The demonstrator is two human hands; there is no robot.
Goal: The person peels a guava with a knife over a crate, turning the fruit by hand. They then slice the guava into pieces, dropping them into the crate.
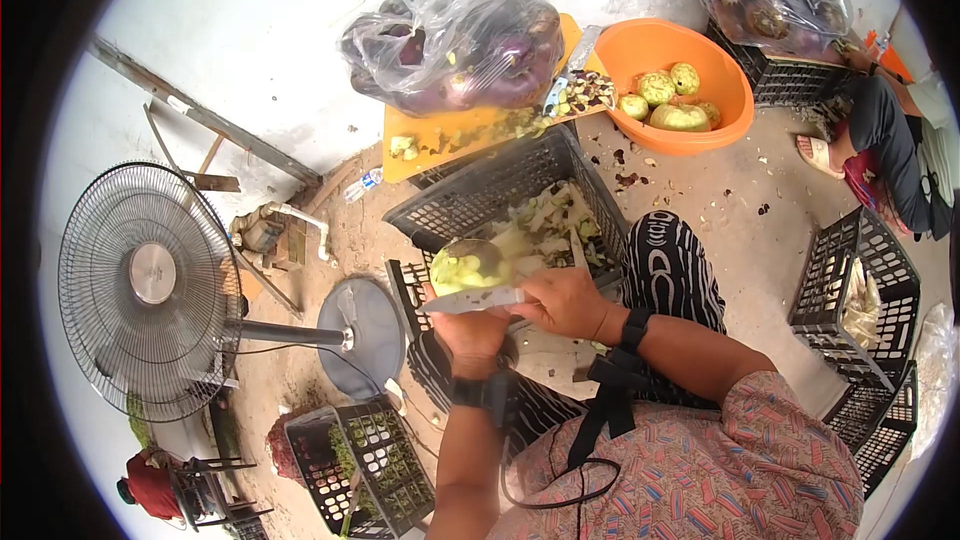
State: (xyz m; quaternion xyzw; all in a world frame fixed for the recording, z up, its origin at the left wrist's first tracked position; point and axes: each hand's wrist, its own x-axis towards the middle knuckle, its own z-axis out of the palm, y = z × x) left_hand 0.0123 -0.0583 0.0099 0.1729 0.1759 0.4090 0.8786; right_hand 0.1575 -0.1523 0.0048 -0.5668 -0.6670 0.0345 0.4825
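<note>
My left hand (471, 332) is closed around the underside of a round, partly peeled vegetable (462, 268) with pale green flesh and a darker patch on top. My right hand (568, 302) grips the handle of a knife (472, 301). Its broad blade, specked with dark bits, points left and overlaps the vegetable's lower side and my left fingers. Below and beyond the hands, a black plastic crate (430, 220) holds pale peelings (560, 212).
An orange board (400, 162) bears a bag of purple vegetables (470, 50), another knife (572, 65) and dark scraps. Peeled vegetables lie in an orange basin (735, 125). A standing fan (150, 275) is at left, crates (858, 285) and a seated person (890, 145) at right.
</note>
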